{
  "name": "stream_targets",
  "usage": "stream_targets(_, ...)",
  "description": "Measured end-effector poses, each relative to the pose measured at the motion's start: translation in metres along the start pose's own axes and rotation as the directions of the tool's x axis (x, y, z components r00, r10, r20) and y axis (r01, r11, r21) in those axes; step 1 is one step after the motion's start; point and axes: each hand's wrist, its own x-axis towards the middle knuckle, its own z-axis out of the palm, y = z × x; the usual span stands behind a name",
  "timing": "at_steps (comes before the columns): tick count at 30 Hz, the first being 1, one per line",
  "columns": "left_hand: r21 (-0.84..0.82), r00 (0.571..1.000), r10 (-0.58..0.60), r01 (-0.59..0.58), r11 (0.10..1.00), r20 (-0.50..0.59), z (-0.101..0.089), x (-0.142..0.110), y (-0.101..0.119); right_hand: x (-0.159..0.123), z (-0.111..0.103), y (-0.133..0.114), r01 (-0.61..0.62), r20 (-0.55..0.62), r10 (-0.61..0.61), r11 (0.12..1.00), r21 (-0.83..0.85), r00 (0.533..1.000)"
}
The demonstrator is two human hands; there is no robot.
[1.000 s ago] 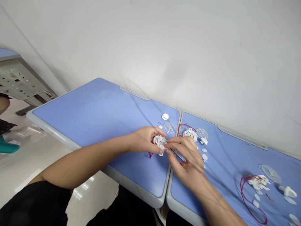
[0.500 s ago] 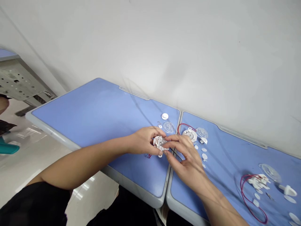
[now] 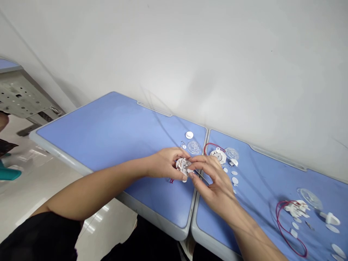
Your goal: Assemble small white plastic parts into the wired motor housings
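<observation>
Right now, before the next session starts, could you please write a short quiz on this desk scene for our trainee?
1. Which is nearer the thin dark rod: the left hand or the right hand?
2. True or false: the left hand's fingers touch the white plastic part.
3. What colour is the looped wire at the far right of the blue desk?

Key: 1. The right hand. 2. True. 3. Red.
</observation>
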Motion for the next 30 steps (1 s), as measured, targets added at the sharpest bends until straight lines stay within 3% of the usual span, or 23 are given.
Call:
stream_targets(5,-0.120,0.996,-0.044,0.035,0.992,-0.075,-0.012,-0.002,0.008,0.002,-0.009,0.003,-0.100,-0.059,0.100,0.995,0.008,0.993)
stream_targets(10,-0.139,0.974,-0.034,0.002,0.990,-0.226,-0.036,-0.008,0.026,-0.003,-0.001,0.006,-0.102,0.151,0.117,0.989,-0.108,0.982)
stream_targets(14,-0.140,0.980,-0.037,0.009,0.990,-0.195,-0.038,-0.009,0.028,-0.009,0.016,0.006,-0.062,0.230,0.112,0.975,-0.214,0.967)
stream_targets(20,-0.086,0.984,-0.069,0.056,0.995,-0.161,-0.032,-0.009,0.029,-0.011,0.024,0.010,-0.089,0.277,0.149,0.972,-0.218,0.949)
stream_targets(27,-0.067,0.994,-0.059,0.053,0.996,-0.096,-0.035,-0.010,0.024,-0.010,0.020,0.016,-0.090,0.230,0.132,0.979,-0.182,0.964)
stream_targets(30,-0.055,0.996,-0.039,0.035,0.998,-0.077,-0.034,-0.010,0.021,-0.006,0.009,0.013,-0.089,0.129,0.110,0.983,-0.160,0.986)
